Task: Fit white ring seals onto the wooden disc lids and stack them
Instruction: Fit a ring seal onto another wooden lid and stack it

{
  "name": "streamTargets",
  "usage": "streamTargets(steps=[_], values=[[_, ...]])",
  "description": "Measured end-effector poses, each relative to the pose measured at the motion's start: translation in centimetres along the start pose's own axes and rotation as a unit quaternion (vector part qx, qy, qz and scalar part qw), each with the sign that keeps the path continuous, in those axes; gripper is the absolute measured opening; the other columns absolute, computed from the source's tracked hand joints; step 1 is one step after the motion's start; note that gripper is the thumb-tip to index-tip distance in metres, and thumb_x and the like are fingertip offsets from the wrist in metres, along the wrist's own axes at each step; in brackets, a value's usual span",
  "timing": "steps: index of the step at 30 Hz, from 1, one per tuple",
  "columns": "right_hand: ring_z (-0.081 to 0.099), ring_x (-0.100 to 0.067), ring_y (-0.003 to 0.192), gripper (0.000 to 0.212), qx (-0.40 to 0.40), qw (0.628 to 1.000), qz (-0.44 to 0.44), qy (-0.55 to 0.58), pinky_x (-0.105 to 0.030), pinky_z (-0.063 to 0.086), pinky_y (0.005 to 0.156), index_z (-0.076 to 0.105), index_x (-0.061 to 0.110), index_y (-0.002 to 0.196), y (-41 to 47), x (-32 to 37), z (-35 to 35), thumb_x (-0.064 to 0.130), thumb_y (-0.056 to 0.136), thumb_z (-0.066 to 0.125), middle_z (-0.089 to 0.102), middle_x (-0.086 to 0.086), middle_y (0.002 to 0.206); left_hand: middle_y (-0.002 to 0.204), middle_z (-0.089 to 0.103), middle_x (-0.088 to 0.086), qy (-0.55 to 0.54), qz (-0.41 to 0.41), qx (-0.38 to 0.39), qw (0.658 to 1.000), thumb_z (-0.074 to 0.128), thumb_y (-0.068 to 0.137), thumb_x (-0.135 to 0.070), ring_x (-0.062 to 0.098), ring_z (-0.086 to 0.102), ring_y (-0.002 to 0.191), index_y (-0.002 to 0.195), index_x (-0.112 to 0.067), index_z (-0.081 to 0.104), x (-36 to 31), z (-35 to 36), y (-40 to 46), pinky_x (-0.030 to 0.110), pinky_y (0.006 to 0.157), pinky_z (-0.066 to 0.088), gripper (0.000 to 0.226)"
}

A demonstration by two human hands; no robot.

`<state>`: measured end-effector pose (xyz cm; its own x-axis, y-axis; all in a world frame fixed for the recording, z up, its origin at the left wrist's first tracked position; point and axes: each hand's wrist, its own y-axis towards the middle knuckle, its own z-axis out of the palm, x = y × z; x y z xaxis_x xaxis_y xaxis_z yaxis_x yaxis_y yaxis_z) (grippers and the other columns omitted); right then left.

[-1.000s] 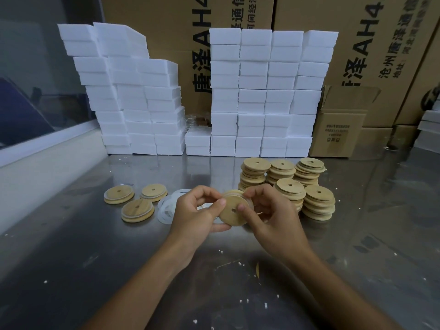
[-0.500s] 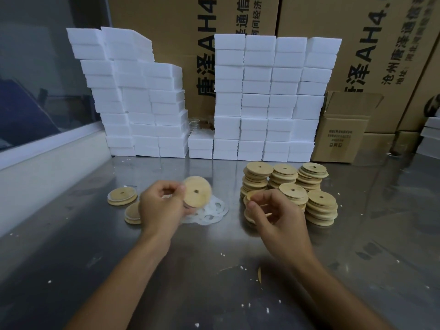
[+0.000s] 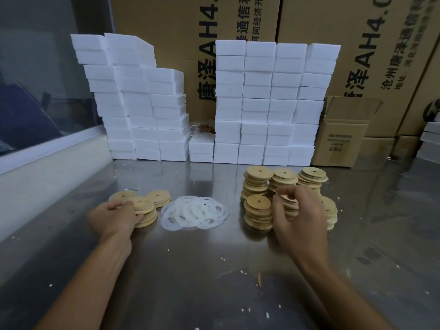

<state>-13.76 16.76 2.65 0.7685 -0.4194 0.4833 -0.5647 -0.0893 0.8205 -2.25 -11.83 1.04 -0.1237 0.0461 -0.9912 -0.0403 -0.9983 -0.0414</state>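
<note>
Left hand (image 3: 114,216) grasps a sealed lid (image 3: 142,207) atop a short stack; right hand (image 3: 297,210) pinches 1 bare lid (image 3: 289,198), blurry, beside ring seals (image 3: 194,211).

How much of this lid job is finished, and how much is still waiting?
Barely begun. Done: a few sealed lids at the left, where the left hand sets one down. In hand: the right hand pinches a bare lid. Left: tall bare stacks and the ring pile.
</note>
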Motion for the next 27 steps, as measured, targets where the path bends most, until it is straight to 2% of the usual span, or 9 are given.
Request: streamTargets(steps=[3,5,7,9,11,14,18,22,27], values=[[0.048,-0.023,0.115,0.032,0.033,0.990,0.037,-0.134,-0.039,0.027,0.095,0.062,0.025,0.114,0.2,-0.6,-0.3,0.031,0.083,0.070,0.059,0.002,0.119,0.106,0.065,0.015,0.167,0.126,-0.016,0.978,0.063,0.077,-0.008,0.032,0.063,0.087,0.092,-0.018,0.065,-0.2,-0.3,-0.5,0.039,0.077,0.053,0.018],[0.037,-0.021,0.132,0.048,0.082,0.979,0.061,-0.178,-0.043,0.019,0.105,0.055,0.030,0.129,0.3,-0.9,-0.6,0.043,0.084,0.066,0.051,0.001,0.137,0.090,0.066,0.009,0.198,0.240,0.024,0.950,0.062,0.077,-0.006,0.029,0.060,0.079,0.082,-0.020,0.064,-0.6,-0.2,-2.2,0.036,0.072,0.049,0.016],[0.029,-0.021,0.141,0.054,0.126,0.966,0.072,-0.216,-0.045,0.011,0.109,0.050,0.034,0.135,0.3,-1.2,-0.6,0.053,0.085,0.060,0.047,0.001,0.145,0.077,0.063,-0.001,0.215,0.351,0.115,0.904,0.066,0.078,-0.005,0.023,0.057,0.071,0.077,-0.021,0.062,-0.6,0.5,-4.5,0.034,0.067,0.046,0.017],[0.028,-0.022,0.142,0.046,0.155,0.953,0.077,-0.250,-0.046,0.009,0.110,0.053,0.038,0.127,0.3,-1.6,-0.5,0.057,0.086,0.057,0.049,0.003,0.144,0.077,0.060,-0.005,0.254,0.436,0.216,0.836,0.072,0.078,-0.010,0.020,0.054,0.074,0.079,-0.020,0.065,-0.3,1.0,-6.7,0.035,0.067,0.046,0.012],[0.033,-0.021,0.136,0.035,0.160,0.948,0.081,-0.262,-0.047,0.008,0.109,0.058,0.037,0.117,0.3,-1.8,-0.5,0.054,0.086,0.059,0.054,0.005,0.138,0.088,0.061,-0.006,0.314,0.475,0.294,0.768,0.074,0.080,-0.023,0.019,0.054,0.086,0.089,-0.021,0.071,0.3,1.5,-8.0,0.034,0.076,0.046,0.010],[0.042,-0.021,0.127,0.024,0.142,0.953,0.074,-0.258,-0.048,0.012,0.108,0.063,0.034,0.108,0.4,-2.1,-0.7,0.042,0.086,0.066,0.061,0.006,0.128,0.107,0.062,-0.007,0.396,0.484,0.337,0.703,0.069,0.085,-0.039,0.014,0.051,0.103,0.106,-0.027,0.072,1.2,1.9,-8.7,0.029,0.089,0.041,0.025],[0.049,-0.022,0.117,0.020,0.126,0.962,0.064,-0.233,-0.046,0.015,0.105,0.065,0.031,0.104,0.5,-2.0,-0.6,0.031,0.085,0.072,0.065,0.005,0.118,0.119,0.059,-0.006,0.408,0.462,0.324,0.717,0.063,0.089,-0.042,0.014,0.049,0.110,0.121,-0.025,0.065,1.4,1.9,-8.3,0.027,0.093,0.039,0.036],[0.056,-0.025,0.109,0.020,0.102,0.972,0.044,-0.206,-0.043,0.021,0.098,0.068,0.025,0.103,0.4,-1.7,-0.8,0.020,0.085,0.073,0.070,0.002,0.108,0.115,0.060,-0.003,0.443,0.465,0.282,0.713,0.058,0.093,-0.040,0.018,0.052,0.107,0.115,-0.023,0.069,1.2,1.7,-7.8,0.032,0.089,0.043,0.030],[0.060,-0.032,0.096,0.041,0.079,0.987,0.009,-0.142,-0.031,0.027,0.082,0.071,0.012,0.106,0.6,-1.8,-0.8,-0.008,0.070,0.073,0.072,-0.006,0.097,0.114,0.061,-0.003,0.448,0.453,0.282,0.717,0.062,0.092,-0.033,0.018,0.054,0.105,0.113,-0.022,0.071,1.3,1.8,-7.4,0.033,0.086,0.047,0.025]])
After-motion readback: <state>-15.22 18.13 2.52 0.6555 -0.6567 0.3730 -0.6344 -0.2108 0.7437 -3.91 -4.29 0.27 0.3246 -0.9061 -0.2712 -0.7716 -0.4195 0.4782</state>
